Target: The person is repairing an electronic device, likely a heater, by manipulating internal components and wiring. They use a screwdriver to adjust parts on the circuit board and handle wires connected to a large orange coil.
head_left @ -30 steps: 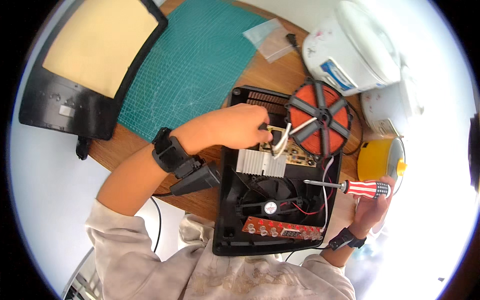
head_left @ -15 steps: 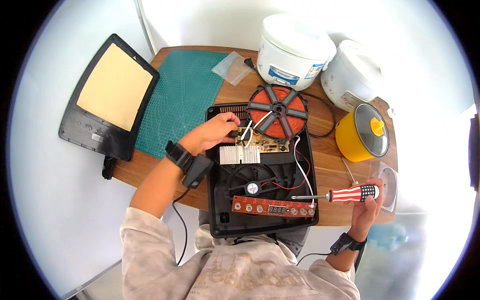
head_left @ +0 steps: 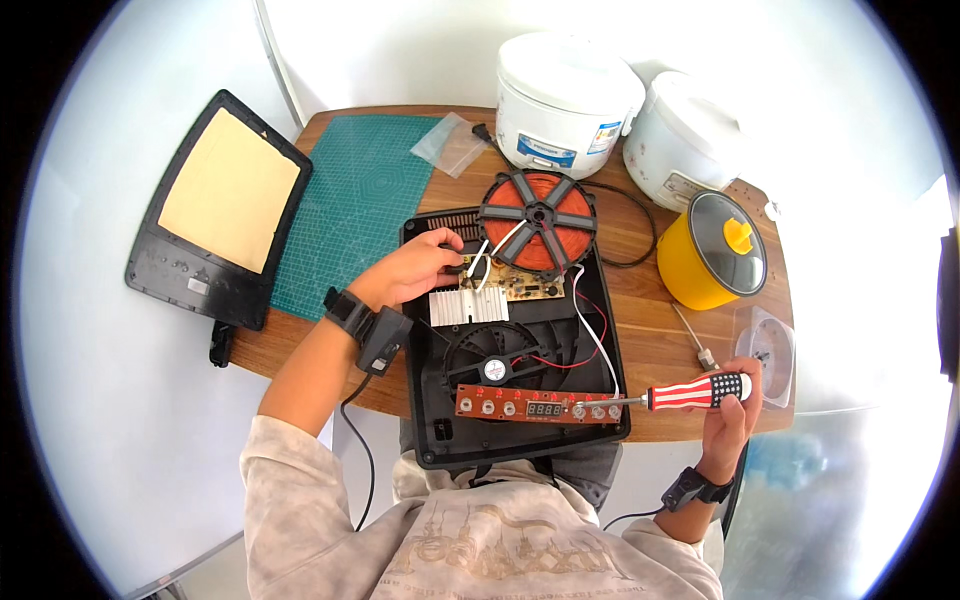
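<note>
An opened induction cooker's black base [head_left: 425, 440] rests at the table's front edge. My left hand [head_left: 415, 268], its fingers curled, grips the left edge of the tan circuit board [head_left: 540, 284] beside the silver heat sink [head_left: 468, 306]; its fingertips are partly hidden. A copper coil [head_left: 570, 235] lies tilted over the board's far side. In my right hand [head_left: 738, 415] is a screwdriver [head_left: 680, 394] with a red, white and blue handle. Its shaft points left over the right end of the brown display board [head_left: 470, 392], below the black fan [head_left: 455, 350]. Contact is unclear.
The cooker's detached top cover [head_left: 145, 262] leans at the left by a green cutting mat [head_left: 345, 220]. Two white rice cookers [head_left: 570, 80] [head_left: 685, 140] stand at the back. A yellow pot [head_left: 690, 265] and a clear plastic container [head_left: 782, 340] are on the right.
The view has shifted slightly, moving most things a little left. The screwdriver's tip sits lower against the display board. My left hand stays at the circuit board.
</note>
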A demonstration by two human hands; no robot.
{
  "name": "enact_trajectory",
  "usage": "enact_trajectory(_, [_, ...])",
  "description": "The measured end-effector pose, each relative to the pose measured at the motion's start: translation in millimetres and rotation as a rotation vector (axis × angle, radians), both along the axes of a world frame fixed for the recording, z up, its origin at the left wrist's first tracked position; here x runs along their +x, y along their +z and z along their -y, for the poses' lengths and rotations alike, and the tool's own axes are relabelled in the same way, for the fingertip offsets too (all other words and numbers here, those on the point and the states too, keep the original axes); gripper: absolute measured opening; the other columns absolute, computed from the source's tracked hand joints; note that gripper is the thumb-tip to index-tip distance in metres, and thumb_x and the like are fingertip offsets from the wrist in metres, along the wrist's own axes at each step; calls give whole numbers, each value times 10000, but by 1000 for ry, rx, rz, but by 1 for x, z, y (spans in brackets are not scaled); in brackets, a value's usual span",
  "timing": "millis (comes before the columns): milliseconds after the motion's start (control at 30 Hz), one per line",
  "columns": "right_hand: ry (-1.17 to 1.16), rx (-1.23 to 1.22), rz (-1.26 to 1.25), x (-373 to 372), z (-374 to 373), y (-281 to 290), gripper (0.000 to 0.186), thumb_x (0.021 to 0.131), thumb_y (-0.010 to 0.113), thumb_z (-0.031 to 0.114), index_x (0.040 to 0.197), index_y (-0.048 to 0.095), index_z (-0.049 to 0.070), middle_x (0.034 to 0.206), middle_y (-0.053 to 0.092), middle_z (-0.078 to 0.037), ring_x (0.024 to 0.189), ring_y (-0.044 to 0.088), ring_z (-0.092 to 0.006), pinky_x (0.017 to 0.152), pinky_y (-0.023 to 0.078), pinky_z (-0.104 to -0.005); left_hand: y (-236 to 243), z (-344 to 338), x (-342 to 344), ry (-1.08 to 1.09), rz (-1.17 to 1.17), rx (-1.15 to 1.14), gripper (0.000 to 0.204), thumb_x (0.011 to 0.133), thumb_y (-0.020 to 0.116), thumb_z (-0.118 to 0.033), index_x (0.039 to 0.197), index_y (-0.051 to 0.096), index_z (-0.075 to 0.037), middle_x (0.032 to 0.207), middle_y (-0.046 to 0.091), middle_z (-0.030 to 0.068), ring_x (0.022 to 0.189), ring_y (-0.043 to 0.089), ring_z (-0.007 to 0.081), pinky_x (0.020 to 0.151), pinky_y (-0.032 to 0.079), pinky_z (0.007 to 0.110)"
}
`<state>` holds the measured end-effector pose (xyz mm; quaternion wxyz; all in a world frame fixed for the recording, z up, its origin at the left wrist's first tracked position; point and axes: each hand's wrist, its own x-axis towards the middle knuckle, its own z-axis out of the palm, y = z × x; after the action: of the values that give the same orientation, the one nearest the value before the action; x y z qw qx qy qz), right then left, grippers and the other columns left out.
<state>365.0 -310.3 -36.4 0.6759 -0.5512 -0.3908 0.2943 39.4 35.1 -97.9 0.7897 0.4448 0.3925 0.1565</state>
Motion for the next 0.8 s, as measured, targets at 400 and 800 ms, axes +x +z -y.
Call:
enact_trajectory(400, [2,-11,114,7,7,-16,536,898,691,337,1226,446,-8,921,657,-142,741,673,-189,634,562,-302,-6,2,-2,53,29,41,277,925,643,95,1096,491,-62,1023,643,103,990,667,213,912,579,357])
enact_trajectory(800, [-14,-113,131,-7,1,4,537,873,712,428,1156,520,15,898,668,-71,783,588,-92,730,462,-230,-16,1,-7,129,49,28,306,923,622,104,1123,485,-82,1074,615,110,984,653,219,914,576,368])
